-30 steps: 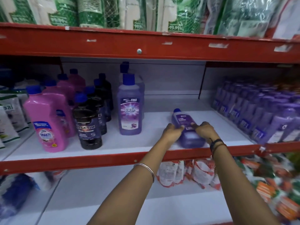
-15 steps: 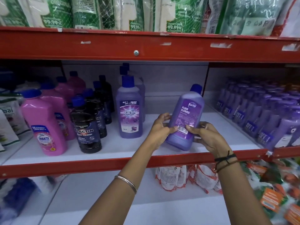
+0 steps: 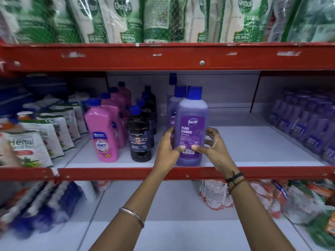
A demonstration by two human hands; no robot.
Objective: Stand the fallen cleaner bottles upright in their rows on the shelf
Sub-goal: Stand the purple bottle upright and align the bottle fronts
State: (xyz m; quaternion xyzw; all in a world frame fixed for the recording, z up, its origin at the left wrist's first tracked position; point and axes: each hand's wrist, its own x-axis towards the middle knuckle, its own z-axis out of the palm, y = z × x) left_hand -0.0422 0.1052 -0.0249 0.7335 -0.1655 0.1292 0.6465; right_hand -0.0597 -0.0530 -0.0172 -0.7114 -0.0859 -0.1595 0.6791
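A purple Bactin floor cleaner bottle [image 3: 191, 122] with a blue cap stands upright at the front of the white shelf [image 3: 253, 147], directly before the row of purple bottles [image 3: 176, 104]. My left hand [image 3: 168, 149] grips its left side and my right hand [image 3: 213, 148] grips its right side, thumbs on the lower label. Left of it stand a row of black Bactin bottles [image 3: 139, 142] and a row of pink bottles [image 3: 103, 134], all upright.
Shrink-wrapped purple bottles [image 3: 306, 124] fill the right end of the shelf. Herbal refill pouches [image 3: 32, 142] crowd the left. A red rail [image 3: 126, 173] edges the shelf front. Detergent packs fill the shelf above, pouches the one below.
The purple bottle lay on its side on the shelf, was lifted and tilted up, and now stands upright further left, in front of the purple row. Both hands stayed on it.
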